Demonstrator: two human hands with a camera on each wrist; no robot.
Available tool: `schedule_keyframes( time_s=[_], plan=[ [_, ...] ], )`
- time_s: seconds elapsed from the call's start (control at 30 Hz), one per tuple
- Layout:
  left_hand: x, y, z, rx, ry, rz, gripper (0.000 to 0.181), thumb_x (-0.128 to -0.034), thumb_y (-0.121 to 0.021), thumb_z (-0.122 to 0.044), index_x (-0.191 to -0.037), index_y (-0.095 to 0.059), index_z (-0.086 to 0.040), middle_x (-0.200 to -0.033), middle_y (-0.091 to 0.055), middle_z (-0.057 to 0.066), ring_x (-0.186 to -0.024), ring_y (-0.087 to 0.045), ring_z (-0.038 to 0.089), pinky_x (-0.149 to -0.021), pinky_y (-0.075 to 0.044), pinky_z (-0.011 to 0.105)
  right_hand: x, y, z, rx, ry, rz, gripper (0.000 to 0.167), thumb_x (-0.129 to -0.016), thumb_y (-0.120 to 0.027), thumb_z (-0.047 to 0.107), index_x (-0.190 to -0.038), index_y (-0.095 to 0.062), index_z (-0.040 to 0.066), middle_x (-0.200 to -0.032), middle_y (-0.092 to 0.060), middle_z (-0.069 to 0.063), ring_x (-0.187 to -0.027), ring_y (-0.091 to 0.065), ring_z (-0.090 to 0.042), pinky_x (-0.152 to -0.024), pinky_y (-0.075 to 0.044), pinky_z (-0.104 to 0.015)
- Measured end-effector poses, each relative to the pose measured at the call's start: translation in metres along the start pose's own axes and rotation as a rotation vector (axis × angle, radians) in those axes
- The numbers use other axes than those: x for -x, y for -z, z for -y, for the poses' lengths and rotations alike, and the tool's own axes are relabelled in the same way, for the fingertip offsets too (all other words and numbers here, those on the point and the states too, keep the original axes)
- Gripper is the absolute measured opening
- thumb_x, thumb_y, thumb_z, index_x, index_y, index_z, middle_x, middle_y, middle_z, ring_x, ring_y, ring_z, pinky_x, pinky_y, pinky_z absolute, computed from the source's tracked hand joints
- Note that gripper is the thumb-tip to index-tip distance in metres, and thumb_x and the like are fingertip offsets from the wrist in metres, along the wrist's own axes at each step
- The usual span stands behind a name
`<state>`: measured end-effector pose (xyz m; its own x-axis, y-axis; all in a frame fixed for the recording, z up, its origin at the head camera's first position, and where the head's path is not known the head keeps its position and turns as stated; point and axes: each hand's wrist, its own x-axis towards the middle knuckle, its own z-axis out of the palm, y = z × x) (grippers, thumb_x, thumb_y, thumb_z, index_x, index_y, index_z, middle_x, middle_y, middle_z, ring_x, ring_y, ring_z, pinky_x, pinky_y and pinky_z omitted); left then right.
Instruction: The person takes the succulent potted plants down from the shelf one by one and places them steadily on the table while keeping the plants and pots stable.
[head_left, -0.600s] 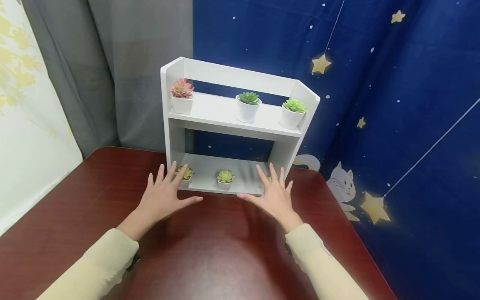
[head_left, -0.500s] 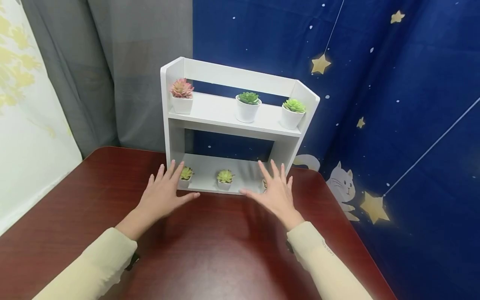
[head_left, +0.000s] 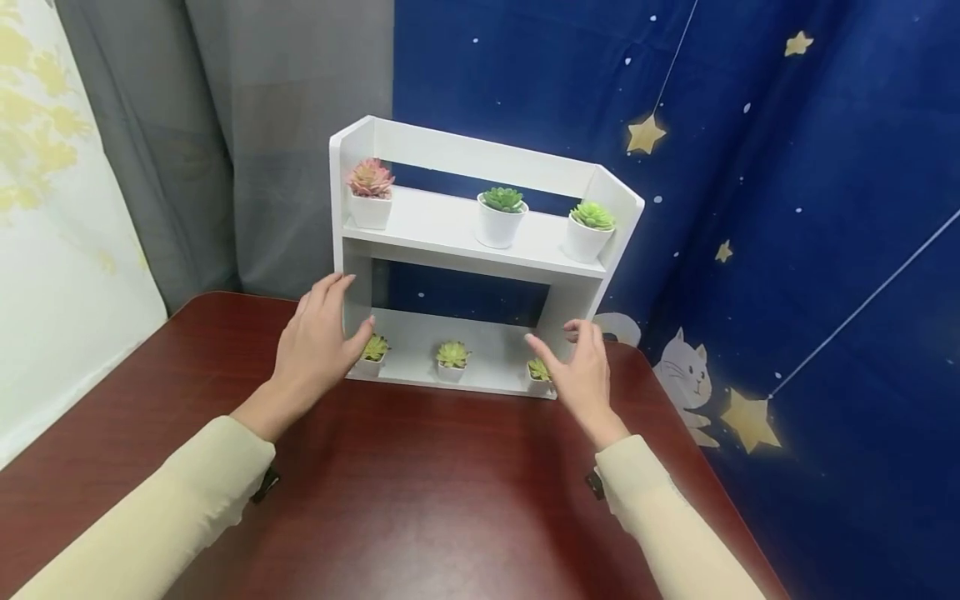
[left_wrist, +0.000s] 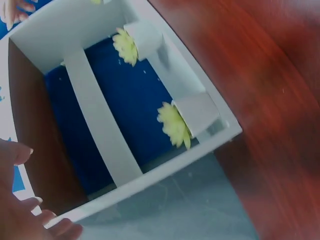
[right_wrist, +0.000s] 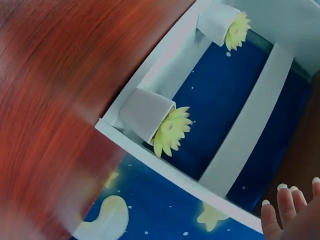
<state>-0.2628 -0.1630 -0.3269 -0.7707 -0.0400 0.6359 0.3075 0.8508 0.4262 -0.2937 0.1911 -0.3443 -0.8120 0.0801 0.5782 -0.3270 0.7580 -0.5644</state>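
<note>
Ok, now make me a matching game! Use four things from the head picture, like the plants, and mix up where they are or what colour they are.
Column one:
1. pink plant
2. cat picture
3. bright green plant
4. table

Column two:
A. dark red
B. at the right end of the top shelf
C. on the blue curtain
D. at the left end of the top shelf

Right pairs: 1-D, 2-C, 3-B, 4-A

Glossy red-brown wood-grain table (head_left: pixel 420 508) bearing a white two-tier shelf (head_left: pixel 435 215)
Above, a pink succulent in a squarish white pot (head_left: pixel 371 204), dark-green succulent (head_left: pixel 501 218) and bright-green succulent (head_left: pixel 588 233) in round white pots; below, three yellow-green succulents (head_left: pixel 452 360) in white pots.
</note>
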Motion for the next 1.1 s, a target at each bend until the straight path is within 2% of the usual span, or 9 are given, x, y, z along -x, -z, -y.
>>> schedule_keyframes(
  time_s=[0.13, 0.27, 0.37, 0.47, 0.6, 0.73, 0.87, 0.97, 1.1],
  plan=[
    [-0.012, 0.007, 0.002, 0.023, -0.047, -0.081, 0.056, -0.0925, -0.066, -0.019, -0.142, -0.052, 0.001, -0.145, -0.053, 0.023, -0.126, -0.055, 0.044, -0.095, -0.053, 0.060, -0.006, 0.002, -0.010, -0.081, -0.106, -0.089, 0.071, -0.085, -0.079, 0.048, -0.131, -0.047, 0.004, -0.114, -0.054, -0.016, -0.101, -0.058, -0.032, -0.086, -0.049, -0.042],
    [-0.028, 0.016, -0.001, 0.058, -0.064, -0.121, 0.050, -0.0939, -0.064, -0.017, -0.140, -0.054, 0.002, -0.141, -0.056, 0.025, -0.124, -0.056, 0.043, -0.101, -0.051, 0.059, -0.014, 0.003, -0.023, -0.114, -0.257, -0.132, 0.089, -0.086, -0.079, 0.043, -0.151, -0.032, 0.006, -0.123, -0.052, -0.019, -0.103, -0.063, -0.035, -0.096, -0.047, -0.045],
    [-0.043, 0.022, -0.005, 0.074, -0.080, -0.132, 0.051, -0.0948, -0.063, -0.018, -0.140, -0.053, 0.003, -0.141, -0.056, 0.025, -0.125, -0.056, 0.043, -0.105, -0.049, 0.058, -0.018, 0.003, -0.034, -0.115, -0.375, -0.080, 0.094, -0.087, -0.076, 0.045, -0.157, -0.025, 0.008, -0.134, -0.049, -0.023, -0.119, -0.057, -0.037, -0.108, -0.042, -0.050],
    [-0.058, 0.029, -0.007, 0.081, -0.102, -0.143, 0.051, -0.0951, -0.063, -0.018, -0.141, -0.052, 0.003, -0.142, -0.055, 0.025, -0.127, -0.056, 0.041, -0.107, -0.048, 0.056, -0.020, 0.002, -0.044, -0.105, -0.445, 0.049, 0.095, -0.090, -0.071, 0.047, -0.161, -0.020, 0.009, -0.148, -0.041, -0.027, -0.137, -0.042, -0.041, -0.117, -0.035, -0.053],
    [-0.074, 0.037, -0.014, 0.089, -0.117, -0.136, 0.051, -0.0949, -0.062, -0.016, -0.142, -0.052, 0.003, -0.142, -0.055, 0.024, -0.126, -0.056, 0.039, -0.108, -0.048, 0.055, -0.020, 0.000, -0.055, -0.084, -0.464, 0.170, 0.095, -0.093, -0.066, 0.050, -0.163, -0.013, 0.012, -0.164, -0.027, -0.024, -0.153, -0.026, -0.040, -0.124, -0.026, -0.054],
    [-0.086, 0.040, -0.023, 0.107, -0.086, -0.099, 0.053, -0.0955, -0.061, -0.018, -0.143, -0.051, 0.002, -0.143, -0.054, 0.024, -0.127, -0.057, 0.038, -0.110, -0.047, 0.054, -0.023, -0.002, -0.062, -0.062, -0.439, 0.161, 0.093, -0.094, -0.065, 0.050, -0.163, -0.015, 0.013, -0.167, -0.025, -0.018, -0.155, -0.024, -0.037, -0.125, -0.025, -0.053],
    [-0.095, 0.039, -0.028, 0.154, -0.008, -0.078, 0.053, -0.0972, -0.058, -0.021, -0.146, -0.050, 0.000, -0.145, -0.055, 0.024, -0.130, -0.058, 0.040, -0.110, -0.047, 0.054, -0.032, -0.005, -0.062, -0.082, -0.427, 0.120, 0.093, -0.092, -0.067, 0.050, -0.163, -0.018, 0.014, -0.152, -0.049, -0.022, -0.143, -0.044, -0.037, -0.119, -0.037, -0.051],
    [-0.099, 0.039, -0.032, 0.185, 0.031, -0.067, 0.055, -0.0983, -0.057, -0.022, -0.149, -0.047, -0.001, -0.150, -0.052, 0.022, -0.135, -0.055, 0.039, -0.111, -0.046, 0.054, -0.039, -0.007, -0.060, -0.112, -0.457, 0.101, 0.095, -0.091, -0.068, 0.051, -0.163, -0.019, 0.013, -0.142, -0.058, -0.024, -0.137, -0.052, -0.036, -0.115, -0.042, -0.049],
    [-0.102, 0.037, -0.037, 0.218, 0.075, -0.057, 0.062, -0.0975, -0.056, -0.021, -0.154, -0.039, -0.001, -0.156, -0.045, 0.020, -0.140, -0.050, 0.037, -0.114, -0.043, 0.053, -0.048, -0.009, -0.059, -0.118, -0.494, 0.115, 0.093, -0.092, -0.065, 0.054, -0.162, -0.021, 0.012, -0.152, -0.049, -0.023, -0.145, -0.043, -0.037, -0.120, -0.036, -0.048]
  ],
)
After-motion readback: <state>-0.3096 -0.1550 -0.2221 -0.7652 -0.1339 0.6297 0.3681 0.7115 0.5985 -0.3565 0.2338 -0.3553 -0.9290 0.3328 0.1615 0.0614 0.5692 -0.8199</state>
